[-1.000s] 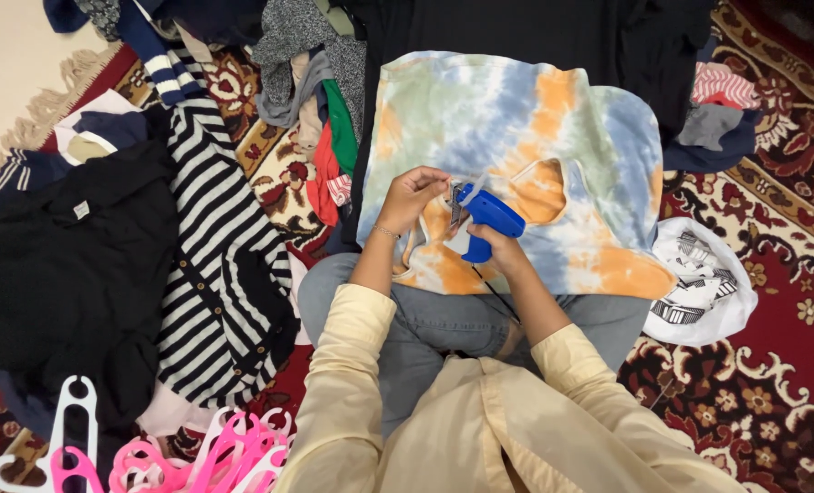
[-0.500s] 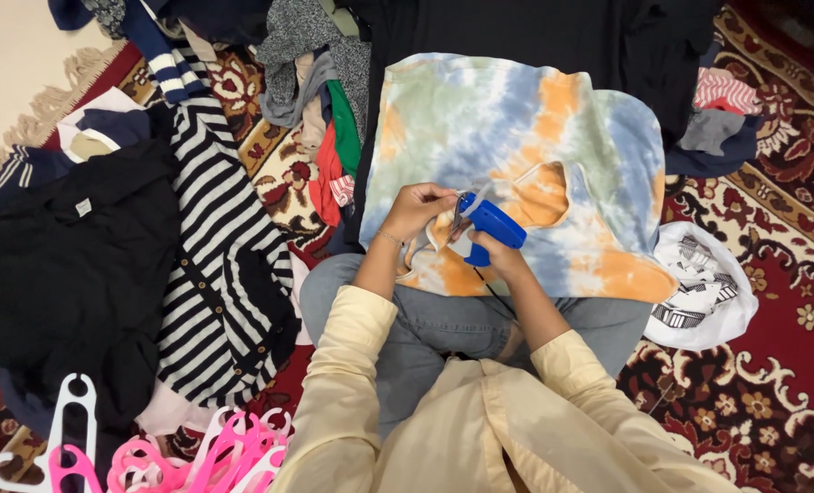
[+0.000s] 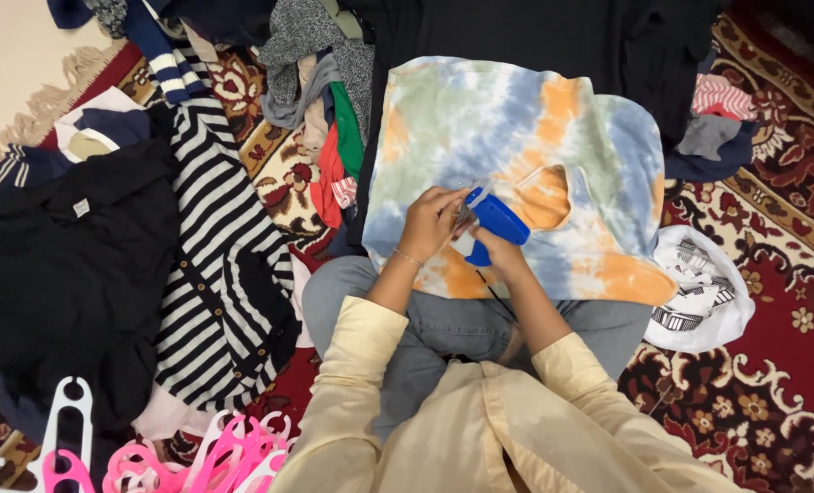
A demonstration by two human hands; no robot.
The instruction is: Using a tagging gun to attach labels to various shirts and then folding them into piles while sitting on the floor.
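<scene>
A tie-dye garment point(image 3: 507, 128) in blue, orange and green lies spread over my lap and the rug. My right hand point(image 3: 498, 253) grips a small blue handheld tool point(image 3: 496, 219) pressed against the garment near its neckline. My left hand point(image 3: 433, 222) pinches the fabric right beside the tool's tip. Both hands touch each other over the cloth. What sits at the tool's tip is too small to make out.
A black-and-white striped cardigan point(image 3: 215, 265) and a black garment point(image 3: 69, 274) lie at my left. Pink and white hangers point(image 3: 188, 452) sit near my left knee. A pile of mixed clothes point(image 3: 325, 119) lies ahead, a white printed bag point(image 3: 704, 292) at right, all on a red patterned rug point(image 3: 790, 383).
My hands and the blue tool have stayed on the same spot of the garment, with only slight shifts of the fingers.
</scene>
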